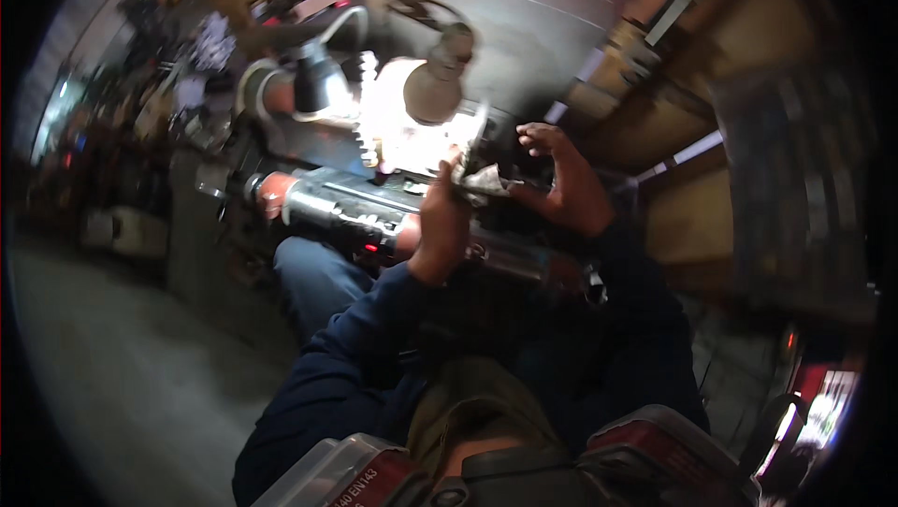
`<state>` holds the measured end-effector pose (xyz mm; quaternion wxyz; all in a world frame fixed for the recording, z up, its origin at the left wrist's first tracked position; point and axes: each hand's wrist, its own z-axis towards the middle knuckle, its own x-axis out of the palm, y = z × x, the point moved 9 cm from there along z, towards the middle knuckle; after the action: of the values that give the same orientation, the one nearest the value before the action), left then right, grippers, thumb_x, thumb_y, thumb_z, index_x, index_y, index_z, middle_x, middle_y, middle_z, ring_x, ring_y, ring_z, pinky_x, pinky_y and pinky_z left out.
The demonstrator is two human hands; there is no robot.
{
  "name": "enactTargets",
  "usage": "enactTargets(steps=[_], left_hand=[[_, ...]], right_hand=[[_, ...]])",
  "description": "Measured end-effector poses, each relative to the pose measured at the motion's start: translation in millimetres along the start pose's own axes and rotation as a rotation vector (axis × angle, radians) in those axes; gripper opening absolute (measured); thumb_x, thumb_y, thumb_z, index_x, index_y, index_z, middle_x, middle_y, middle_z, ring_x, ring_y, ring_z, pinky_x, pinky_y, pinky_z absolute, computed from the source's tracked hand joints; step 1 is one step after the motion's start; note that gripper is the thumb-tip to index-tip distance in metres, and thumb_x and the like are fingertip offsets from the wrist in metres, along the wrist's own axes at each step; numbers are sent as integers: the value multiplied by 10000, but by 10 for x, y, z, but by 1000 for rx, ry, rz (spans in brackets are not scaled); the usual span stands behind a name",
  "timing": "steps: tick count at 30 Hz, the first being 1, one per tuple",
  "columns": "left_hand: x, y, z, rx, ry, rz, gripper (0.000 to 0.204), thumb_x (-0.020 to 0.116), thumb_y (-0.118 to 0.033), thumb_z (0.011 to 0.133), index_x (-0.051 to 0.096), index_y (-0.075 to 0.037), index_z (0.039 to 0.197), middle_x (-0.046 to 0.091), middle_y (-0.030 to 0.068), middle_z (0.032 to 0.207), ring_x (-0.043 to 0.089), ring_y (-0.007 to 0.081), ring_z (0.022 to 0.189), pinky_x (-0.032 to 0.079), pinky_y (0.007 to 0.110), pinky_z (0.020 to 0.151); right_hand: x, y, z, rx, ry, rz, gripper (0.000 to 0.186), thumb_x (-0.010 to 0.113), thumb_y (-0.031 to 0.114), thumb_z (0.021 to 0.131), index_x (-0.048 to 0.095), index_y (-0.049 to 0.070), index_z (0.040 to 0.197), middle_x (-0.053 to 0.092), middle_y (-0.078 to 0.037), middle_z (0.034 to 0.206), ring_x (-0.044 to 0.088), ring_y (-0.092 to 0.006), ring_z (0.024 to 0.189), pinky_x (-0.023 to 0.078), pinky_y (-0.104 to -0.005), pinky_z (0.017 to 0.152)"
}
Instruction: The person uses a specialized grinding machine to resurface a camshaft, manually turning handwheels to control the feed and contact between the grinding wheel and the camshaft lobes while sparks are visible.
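Note:
The picture is smeared by motion. My left hand [443, 226] is raised beside a brightly lit work spot, its fingers bent together and its thumb side up. Whatever it grips, if anything, is lost in blur and glare. To its right, my right hand [572, 191] is open, with thumb and fingers apart. A pale crumpled piece [486, 180] lies between the hands, near the right thumb; I cannot tell whether it is touched. Under my hands runs a long dark cylindrical machine body [341, 208] with an orange-red end [273, 196].
A lamp with a cone-shaped shade [318, 81] and a rounded beige lamp head [434, 91] stand over the work. Cluttered tools and parts [154, 105] fill the far left. Wooden shelving [692, 212] rises at right. Respirator filters [655, 451] edge the bottom.

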<state>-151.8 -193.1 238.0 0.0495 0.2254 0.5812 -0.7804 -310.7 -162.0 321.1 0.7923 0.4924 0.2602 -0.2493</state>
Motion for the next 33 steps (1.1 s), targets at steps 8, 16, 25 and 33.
enactTargets(steps=[8,16,25,33], left_hand=[[897,-1173,-1610,-267,996,-1246,928,304,-674,951,82,10,1538,194,225,1575,231,315,1456,231,427,1159],[435,-269,-2309,-337,1291,-421,477,522,-335,1003,563,77,1238,686,228,1091,672,273,1027,513,346,886],[-2191,872,-935,40,-382,-171,238,544,-160,968,664,45,989,662,83,934,592,132,790,479,246,699],[-2954,1027,-494,195,-494,412,247,630,-146,894,665,20,1073,646,167,1209,604,287,1132,445,370,982]], right_hand=[[-141,877,-2034,99,-624,-278,529,632,44,751,547,31,1273,532,-200,1307,479,-413,1246,449,-487,987],[-796,153,-5218,1401,-931,-792,284,617,341,911,651,61,945,670,-217,808,642,-450,775,486,-544,644],[-1028,-74,-5758,1367,-823,-809,739,579,490,915,409,-29,1413,430,-277,1424,367,-435,1347,314,-468,1109],[-49,-45,-3560,1066,-526,-624,847,540,546,942,282,-78,1455,396,-284,1450,394,-365,1361,338,-421,1106]])
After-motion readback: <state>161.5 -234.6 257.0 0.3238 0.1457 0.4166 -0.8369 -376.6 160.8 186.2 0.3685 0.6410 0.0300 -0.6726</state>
